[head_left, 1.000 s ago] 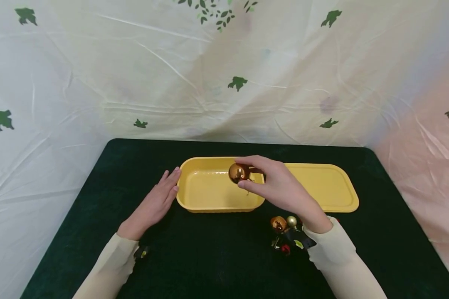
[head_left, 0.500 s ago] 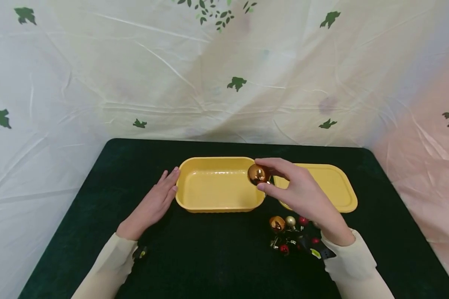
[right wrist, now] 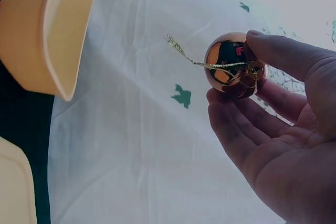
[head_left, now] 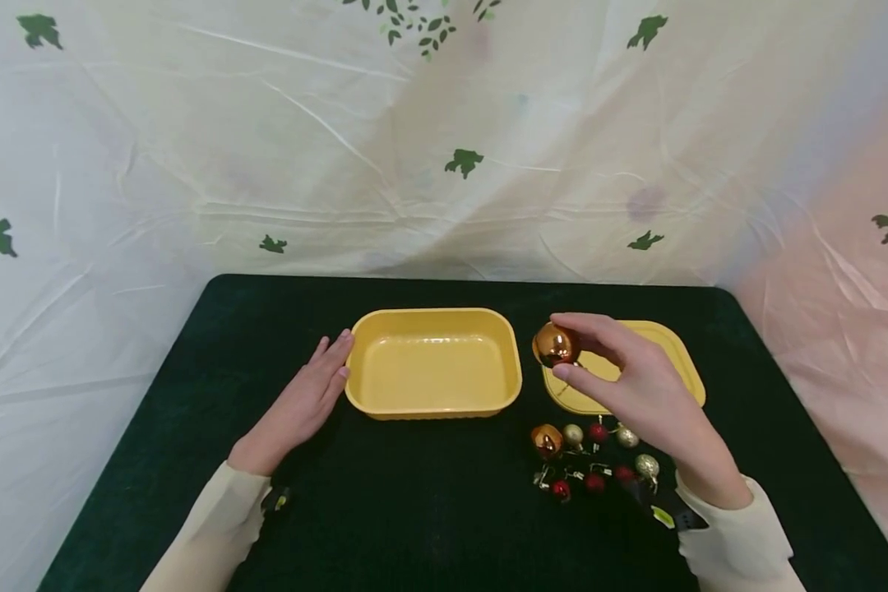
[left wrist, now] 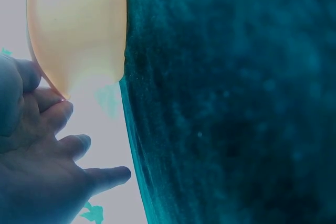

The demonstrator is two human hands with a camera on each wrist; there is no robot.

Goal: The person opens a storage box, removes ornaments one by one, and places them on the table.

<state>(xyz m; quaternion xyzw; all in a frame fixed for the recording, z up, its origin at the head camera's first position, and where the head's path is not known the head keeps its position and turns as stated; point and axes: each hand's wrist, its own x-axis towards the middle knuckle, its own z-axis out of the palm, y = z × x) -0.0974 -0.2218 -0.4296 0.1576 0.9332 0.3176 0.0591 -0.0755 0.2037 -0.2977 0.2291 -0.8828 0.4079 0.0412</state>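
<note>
Between thumb and fingers my right hand (head_left: 629, 370) pinches a shiny copper-coloured bauble (head_left: 557, 344), held over the left end of the yellow lid (head_left: 669, 341). A gold hanging cord (right wrist: 226, 66) trails from its cap in the right wrist view. My left hand (head_left: 307, 403) has its fingers extended, the tips right at the left rim of the yellow box (head_left: 432, 409). That box is bare inside. In the left wrist view the left fingers (left wrist: 63, 114) lie along the box's wall (left wrist: 79, 35).
Several small baubles lie in front of the lid: an orange one (head_left: 547, 441), gold ones (head_left: 647, 468) and red ones (head_left: 560, 491). The right wrist hides part of this group. A dark green cloth (head_left: 414, 518) covers the table, and a pale patterned curtain (head_left: 385, 164) hangs behind.
My right hand has carried the copper bauble rightward, from above the box to above the lid. More small baubles have come into sight. The left hand has stayed at the box.
</note>
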